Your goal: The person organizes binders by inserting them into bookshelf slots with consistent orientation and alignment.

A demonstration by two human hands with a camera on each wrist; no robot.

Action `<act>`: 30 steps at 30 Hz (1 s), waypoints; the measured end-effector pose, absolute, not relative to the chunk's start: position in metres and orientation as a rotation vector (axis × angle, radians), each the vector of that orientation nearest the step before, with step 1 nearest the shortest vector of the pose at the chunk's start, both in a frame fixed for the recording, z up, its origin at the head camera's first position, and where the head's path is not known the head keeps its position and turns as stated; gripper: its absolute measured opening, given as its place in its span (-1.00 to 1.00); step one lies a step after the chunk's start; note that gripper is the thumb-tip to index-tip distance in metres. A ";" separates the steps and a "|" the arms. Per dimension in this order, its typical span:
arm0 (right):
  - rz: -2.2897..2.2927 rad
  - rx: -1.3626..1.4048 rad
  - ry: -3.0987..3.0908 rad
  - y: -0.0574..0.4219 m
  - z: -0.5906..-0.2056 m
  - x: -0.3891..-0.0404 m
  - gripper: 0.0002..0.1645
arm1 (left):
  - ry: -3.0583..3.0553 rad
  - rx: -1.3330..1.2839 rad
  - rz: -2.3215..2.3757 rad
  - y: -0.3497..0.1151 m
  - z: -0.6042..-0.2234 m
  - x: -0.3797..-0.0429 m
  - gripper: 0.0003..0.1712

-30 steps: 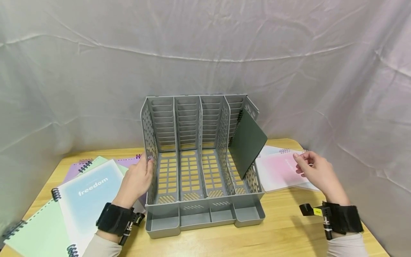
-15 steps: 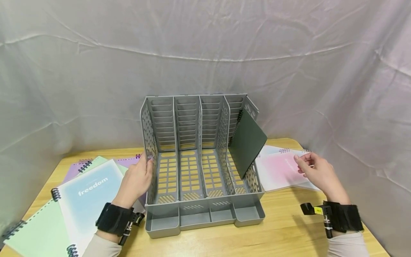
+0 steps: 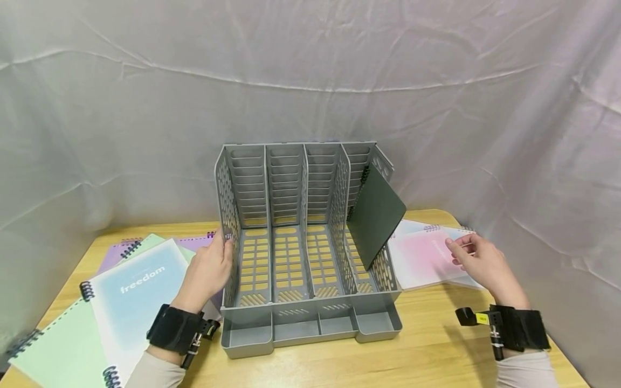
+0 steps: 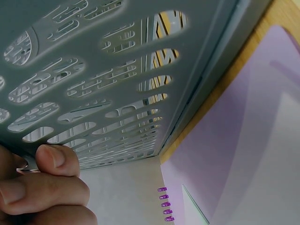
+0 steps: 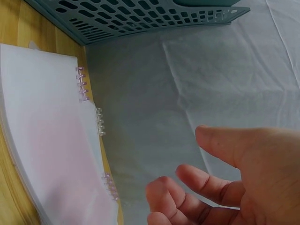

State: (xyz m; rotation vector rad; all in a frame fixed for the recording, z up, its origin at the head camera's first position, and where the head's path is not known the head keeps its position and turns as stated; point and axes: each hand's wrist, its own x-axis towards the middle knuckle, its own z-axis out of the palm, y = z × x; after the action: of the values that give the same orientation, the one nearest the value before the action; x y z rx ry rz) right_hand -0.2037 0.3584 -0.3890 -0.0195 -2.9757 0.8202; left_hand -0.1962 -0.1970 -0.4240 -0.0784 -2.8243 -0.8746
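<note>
A grey desk file organizer (image 3: 247,315) with several upright slots and small front trays stands mid-table. My left hand (image 3: 206,272) grips the edge of its left side wall; in the left wrist view the fingers (image 4: 56,187) curl at the edge of the perforated wall (image 4: 190,89). In the rightmost slot a dark green spiral notebook (image 3: 375,215) leans to the right, its black coil toward the back. Over the pink-and-white spiral notebook (image 3: 419,256) on the right, my right hand (image 3: 482,264) hovers with loosely bent fingers and holds nothing.
At left lies a spread of spiral notebooks: a blue "freedom" one (image 3: 140,291), green ones (image 3: 63,345) and purple ones (image 3: 196,243). Beneath the pink one is a pale blue notebook (image 3: 458,233). A grey curtain (image 3: 310,70) hangs behind the wooden table (image 3: 349,361).
The head view has shifted a touch, so everything sits slightly further right. Both hands, the organizer and the notebooks keep their places.
</note>
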 end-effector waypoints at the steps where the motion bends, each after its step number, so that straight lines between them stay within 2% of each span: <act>1: 0.819 -0.019 -2.978 0.359 -0.389 -0.204 -0.40 | -2.826 -0.076 -0.877 -0.197 -0.424 -0.196 -0.49; 30: 0.808 -0.088 -3.073 0.373 -0.401 -0.210 -0.25 | -2.854 -0.075 -0.885 -0.198 -0.424 -0.198 -0.50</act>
State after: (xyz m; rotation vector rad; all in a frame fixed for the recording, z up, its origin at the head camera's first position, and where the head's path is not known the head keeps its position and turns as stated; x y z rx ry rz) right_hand -0.2100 0.3728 -0.4007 -0.0878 -3.0733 0.8076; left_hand -0.1976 -0.1981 -0.4237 -0.0755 -2.8539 -0.8849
